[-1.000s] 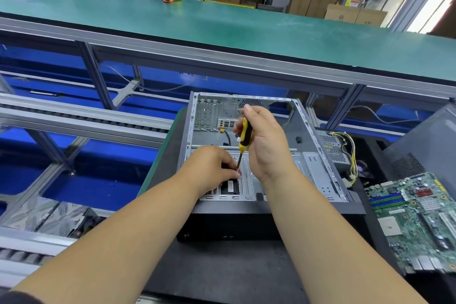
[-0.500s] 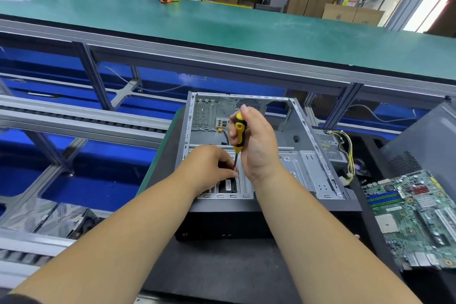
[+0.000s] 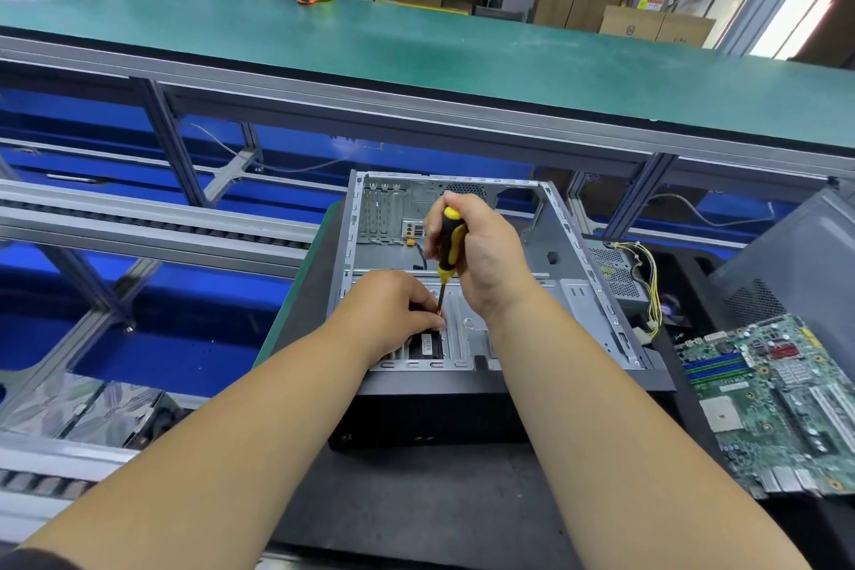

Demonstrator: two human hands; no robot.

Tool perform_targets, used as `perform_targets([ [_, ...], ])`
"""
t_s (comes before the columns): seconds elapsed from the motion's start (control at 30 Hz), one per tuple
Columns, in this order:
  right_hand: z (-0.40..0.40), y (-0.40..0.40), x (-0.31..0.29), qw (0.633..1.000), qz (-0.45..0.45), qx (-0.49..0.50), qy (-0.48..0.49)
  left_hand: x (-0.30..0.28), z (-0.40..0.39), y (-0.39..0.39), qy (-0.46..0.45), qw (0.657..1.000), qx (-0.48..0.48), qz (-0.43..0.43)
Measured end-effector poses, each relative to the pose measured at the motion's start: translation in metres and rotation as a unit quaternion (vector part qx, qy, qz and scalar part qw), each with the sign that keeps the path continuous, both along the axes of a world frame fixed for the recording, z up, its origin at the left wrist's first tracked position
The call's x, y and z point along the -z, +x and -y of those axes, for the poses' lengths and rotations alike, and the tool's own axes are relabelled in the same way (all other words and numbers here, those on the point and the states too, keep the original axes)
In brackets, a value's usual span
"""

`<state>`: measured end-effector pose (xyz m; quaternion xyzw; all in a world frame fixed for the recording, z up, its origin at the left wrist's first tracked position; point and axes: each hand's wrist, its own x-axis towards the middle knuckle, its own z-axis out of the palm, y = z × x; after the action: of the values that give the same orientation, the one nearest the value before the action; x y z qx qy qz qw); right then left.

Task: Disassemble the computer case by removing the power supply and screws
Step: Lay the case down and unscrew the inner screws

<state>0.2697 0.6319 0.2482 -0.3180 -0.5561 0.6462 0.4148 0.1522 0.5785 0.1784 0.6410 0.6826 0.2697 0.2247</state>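
Gripping screwdriver point(image 3: 448, 245) inside computer case point(image 3: 587, 255)

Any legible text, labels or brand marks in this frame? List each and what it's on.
None reads clearly.
Cardboard box: round printed logo, too small to read.
Yellow and red sticker behind the boxes: print blurred.
White label on the black part in the computer case: too small to read.
Motherboard: white markings, illegible.
Screwdriver: no visible marking.

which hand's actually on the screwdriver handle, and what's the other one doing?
The right hand grips the yellow-and-black screwdriver by its handle, held upright. The left hand sits lower, fingers pinched at the shaft's tip inside the computer case.
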Motion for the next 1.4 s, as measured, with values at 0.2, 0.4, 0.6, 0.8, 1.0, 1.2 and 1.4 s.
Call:
perform_targets([
  [0.2, 0.017, -0.002, 0.012, 0.993, -0.072, 0.088, 0.001, 0.000, -0.001, 0.000, -0.003, 1.000, -0.001, 0.000],
  [0.4, 0.027, -0.001, 0.006, 0.993, -0.061, 0.097, 0.036, 0.000, 0.000, 0.000, -0.005, 1.000, -0.005, -0.004],
  [0.6, 0.033, -0.004, 0.005, 0.990, -0.032, 0.101, 0.089, -0.004, 0.002, 0.002, 0.006, 1.000, 0.004, -0.005],
  [0.8, 0.030, -0.008, 0.011, 0.991, -0.053, 0.087, 0.091, -0.004, 0.003, 0.001, 0.013, 1.000, 0.025, -0.003],
  [1.0, 0.014, -0.009, 0.009, 0.994, -0.069, 0.067, 0.051, 0.000, 0.003, 0.000, 0.024, 0.999, 0.031, -0.002],
  [1.2, -0.001, -0.004, 0.000, 0.996, -0.065, -0.057, 0.006, -0.002, 0.004, 0.000, 0.031, 0.997, 0.021, 0.073],
  [1.4, 0.000, 0.001, 0.001, 1.000, 0.002, -0.006, 0.005, 0.001, 0.001, 0.001, 0.032, 0.998, 0.005, 0.053],
])
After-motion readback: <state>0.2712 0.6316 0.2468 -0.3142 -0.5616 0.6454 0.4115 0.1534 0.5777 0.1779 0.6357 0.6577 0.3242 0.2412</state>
